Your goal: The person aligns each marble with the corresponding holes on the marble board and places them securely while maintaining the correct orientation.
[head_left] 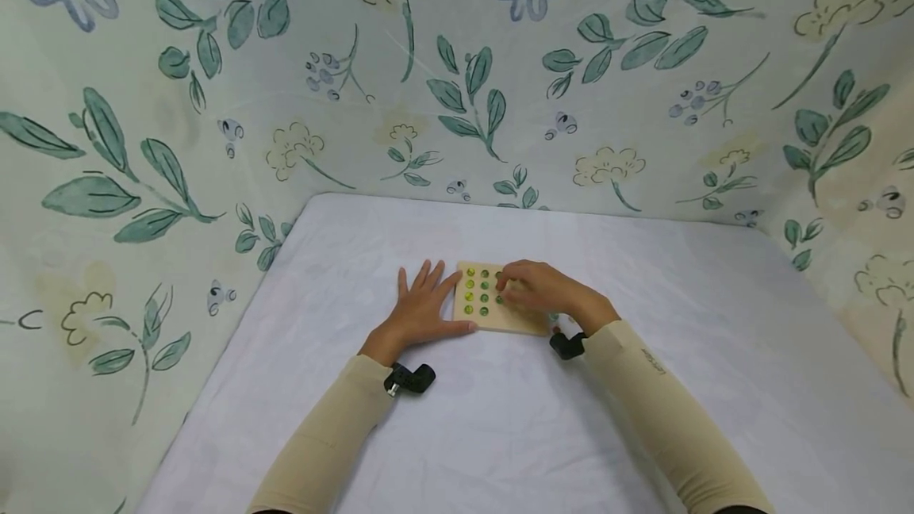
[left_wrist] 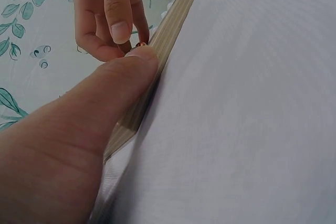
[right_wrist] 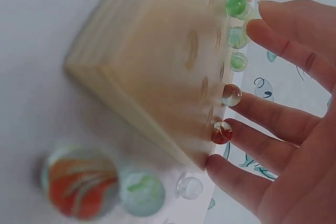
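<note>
A pale wooden board point(head_left: 507, 322) with rows of holes lies on the table, several green and yellow-green glass marbles point(head_left: 469, 297) seated in its left columns. My left hand point(head_left: 421, 309) rests spread at the board's left side, its thumb point(left_wrist: 137, 59) against the near edge. Over the board, my right hand point(head_left: 539, 288) bends its fingers down. In the right wrist view its thumb and index fingertips meet at a green marble point(right_wrist: 237, 4) in the row. Its other fingers lie beside a red marble point(right_wrist: 222, 132) and a brownish marble point(right_wrist: 231, 95). The hand hides the board's right part in the head view.
By the board's right end, an orange-streaked marble point(right_wrist: 81, 182), a green-flecked marble point(right_wrist: 142, 193) and a clear marble point(right_wrist: 189, 187) lie loose on the white cloth point(head_left: 457, 435). Flower-printed fabric point(head_left: 457, 78) rises behind the table.
</note>
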A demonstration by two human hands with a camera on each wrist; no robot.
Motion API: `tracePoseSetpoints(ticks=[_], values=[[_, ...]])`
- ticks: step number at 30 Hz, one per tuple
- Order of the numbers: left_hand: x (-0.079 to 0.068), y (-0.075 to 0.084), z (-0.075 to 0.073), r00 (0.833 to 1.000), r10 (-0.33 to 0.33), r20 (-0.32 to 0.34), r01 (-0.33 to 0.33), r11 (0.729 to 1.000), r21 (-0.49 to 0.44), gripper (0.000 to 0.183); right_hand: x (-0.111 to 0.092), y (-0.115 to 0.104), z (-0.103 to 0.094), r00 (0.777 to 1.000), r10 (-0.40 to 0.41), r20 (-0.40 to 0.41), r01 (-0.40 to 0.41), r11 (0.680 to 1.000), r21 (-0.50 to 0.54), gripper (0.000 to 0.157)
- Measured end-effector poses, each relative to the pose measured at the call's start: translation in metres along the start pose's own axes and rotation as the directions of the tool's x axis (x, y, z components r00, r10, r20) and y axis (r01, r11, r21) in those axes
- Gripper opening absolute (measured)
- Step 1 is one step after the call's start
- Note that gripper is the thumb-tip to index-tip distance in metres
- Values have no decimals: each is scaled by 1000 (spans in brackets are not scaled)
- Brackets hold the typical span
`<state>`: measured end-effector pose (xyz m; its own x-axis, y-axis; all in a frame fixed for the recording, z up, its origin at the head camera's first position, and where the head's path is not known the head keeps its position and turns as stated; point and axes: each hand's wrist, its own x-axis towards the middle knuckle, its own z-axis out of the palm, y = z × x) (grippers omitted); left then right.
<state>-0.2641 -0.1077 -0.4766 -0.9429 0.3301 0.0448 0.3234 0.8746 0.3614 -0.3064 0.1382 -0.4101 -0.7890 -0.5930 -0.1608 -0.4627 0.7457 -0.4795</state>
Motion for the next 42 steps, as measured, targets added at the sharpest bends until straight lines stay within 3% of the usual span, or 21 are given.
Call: tracePoseSetpoints(ticks=[9, 27, 42], values=[[0, 1, 0, 1000, -9, 7, 9, 1000, -9, 103, -12, 6, -5, 998, -23, -50, 23, 1000, -15, 12], [1, -1, -4, 1000, -10, 12, 10, 1000, -29, 102, -46, 30, -24, 994, 54, -100, -55, 998, -12, 16], [0, 0, -1, 1000, -13, 13, 13, 999, -33, 103, -67, 48, -19, 990, 101, -95, -102, 995, -6, 15]])
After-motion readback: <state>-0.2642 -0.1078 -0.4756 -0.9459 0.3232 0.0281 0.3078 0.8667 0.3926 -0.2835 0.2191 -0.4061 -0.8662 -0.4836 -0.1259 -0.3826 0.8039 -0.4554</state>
